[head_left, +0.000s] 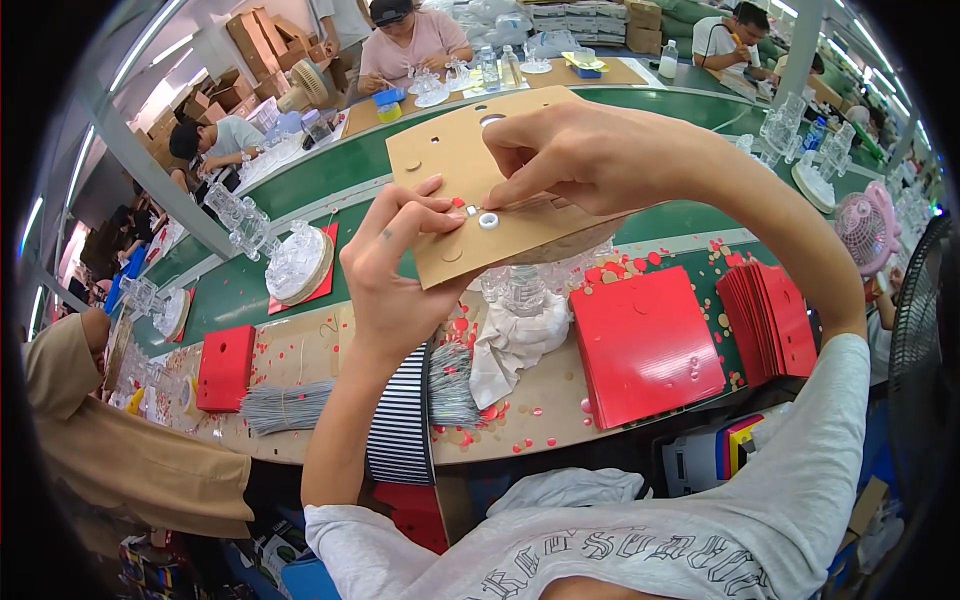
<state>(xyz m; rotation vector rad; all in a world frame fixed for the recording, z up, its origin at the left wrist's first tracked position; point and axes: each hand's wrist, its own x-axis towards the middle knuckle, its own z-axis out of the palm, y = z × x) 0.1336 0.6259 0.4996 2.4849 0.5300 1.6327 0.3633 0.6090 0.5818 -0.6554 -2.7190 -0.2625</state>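
Observation:
A brown cardboard sheet [450, 165] with punched holes is held up in front of me, tilted, above clear plastic parts [527, 285]. My left hand [395, 275] grips its lower left corner, with the fingers bent over the top face. Beside those fingertips is a small red bit [458, 202]. My right hand [600, 160] is closed, its curled fingers and thumb at the sheet's face. Whatever they pinch is hidden. Just below the right fingertips a white ring [488, 221] shows on the cardboard, next to a small pale piece [472, 211].
Stacked red sheets [650, 350] lie right of a white cloth [515, 350], with more red sheets [780, 320] beyond. Grey wire ties [290, 406] and a red stack [225, 368] are left. Clear plastic assemblies [298, 262] stand on the green conveyor [375, 258]. People work across it.

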